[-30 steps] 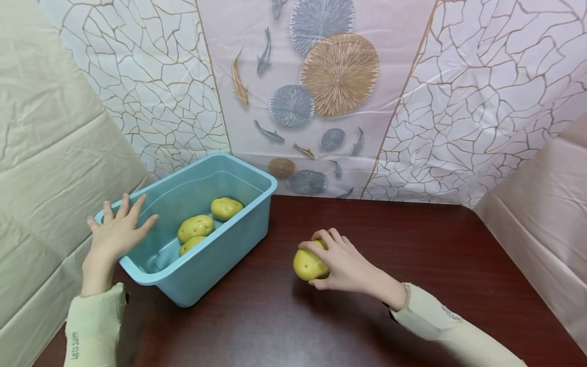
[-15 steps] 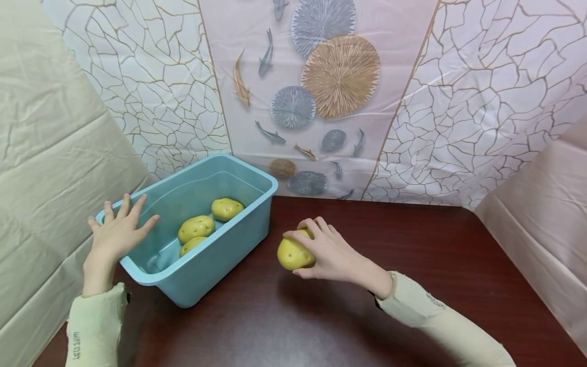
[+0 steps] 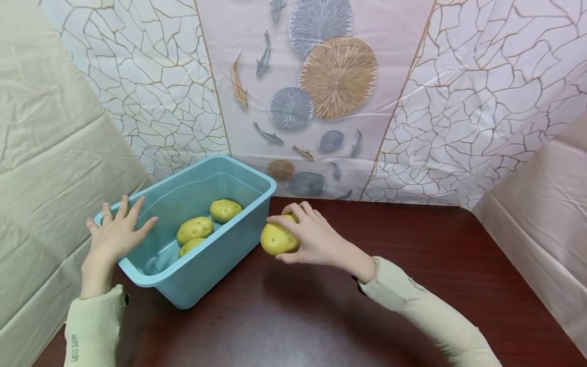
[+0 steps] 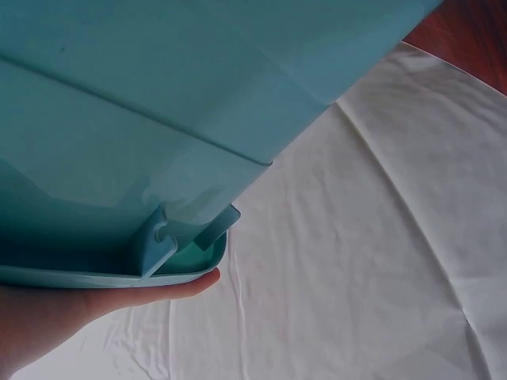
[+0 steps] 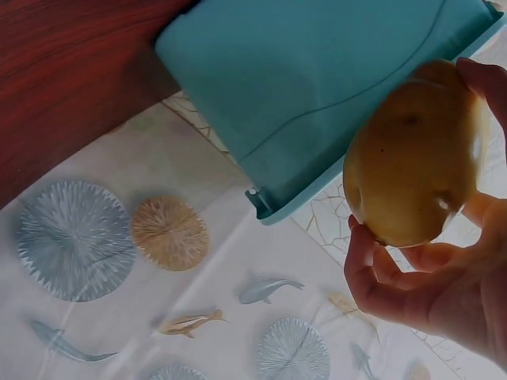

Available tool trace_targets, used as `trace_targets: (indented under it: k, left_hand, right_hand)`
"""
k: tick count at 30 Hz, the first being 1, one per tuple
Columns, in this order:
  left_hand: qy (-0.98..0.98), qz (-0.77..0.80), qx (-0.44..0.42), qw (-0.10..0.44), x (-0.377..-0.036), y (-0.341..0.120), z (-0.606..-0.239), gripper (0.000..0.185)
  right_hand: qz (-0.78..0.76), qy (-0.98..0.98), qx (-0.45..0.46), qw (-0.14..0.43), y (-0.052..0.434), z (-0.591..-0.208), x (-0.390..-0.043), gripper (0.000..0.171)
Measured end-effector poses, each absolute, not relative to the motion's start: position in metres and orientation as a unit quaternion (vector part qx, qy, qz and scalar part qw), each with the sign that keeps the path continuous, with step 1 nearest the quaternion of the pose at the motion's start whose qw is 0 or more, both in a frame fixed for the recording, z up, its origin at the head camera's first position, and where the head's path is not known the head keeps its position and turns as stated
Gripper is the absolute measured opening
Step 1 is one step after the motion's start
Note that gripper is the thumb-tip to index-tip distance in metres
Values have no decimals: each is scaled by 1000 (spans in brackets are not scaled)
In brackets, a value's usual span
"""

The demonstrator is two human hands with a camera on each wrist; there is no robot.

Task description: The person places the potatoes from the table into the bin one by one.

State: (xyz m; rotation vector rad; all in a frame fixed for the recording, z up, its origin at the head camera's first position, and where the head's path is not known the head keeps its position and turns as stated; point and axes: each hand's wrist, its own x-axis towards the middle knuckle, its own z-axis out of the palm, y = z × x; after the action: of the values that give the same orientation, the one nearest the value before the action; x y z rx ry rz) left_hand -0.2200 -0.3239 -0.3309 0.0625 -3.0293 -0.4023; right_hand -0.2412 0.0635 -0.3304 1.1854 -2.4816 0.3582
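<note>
A yellow potato (image 3: pixel 277 238) is gripped in my right hand (image 3: pixel 316 237), thumb on its near side and fingers over the far side. The right wrist view shows that potato (image 5: pixel 416 154) held off the table, with the bin's outer wall behind it. To its left stands a blue plastic bin (image 3: pixel 220 260) with three potatoes inside, among them one by the right wall (image 3: pixel 225 210) and a larger one (image 3: pixel 194 230). My left hand (image 3: pixel 114 234) rests with fingers spread on the bin's left rim. In the left wrist view the bin's underside and rim (image 4: pixel 119 279) lie close above that hand.
The dark red-brown table (image 3: pixel 412 265) extends to the right and front. A patterned cloth (image 3: pixel 339 76) hangs behind it, and plain beige cloth (image 3: pixel 59 153) walls in the left side; more cloth (image 3: pixel 545 204) stands at the right.
My right hand has carried the potato leftward and up, from over the mid-table to close beside the bin's right wall. The left hand and the bin stay where they were.
</note>
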Motion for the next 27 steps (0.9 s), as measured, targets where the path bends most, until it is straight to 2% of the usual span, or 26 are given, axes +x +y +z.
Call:
trace_targets:
  k: [20,27]
  left_hand:
    - [-990,-133,20,43,-220,-324,-332,80]
    - [-990,-134,21,46,-220,-325,-331,80]
  right_hand:
    - [124,-872,428,201,38,-313,-249,65]
    - [134,-879,419,185,29,-304,-255,66]
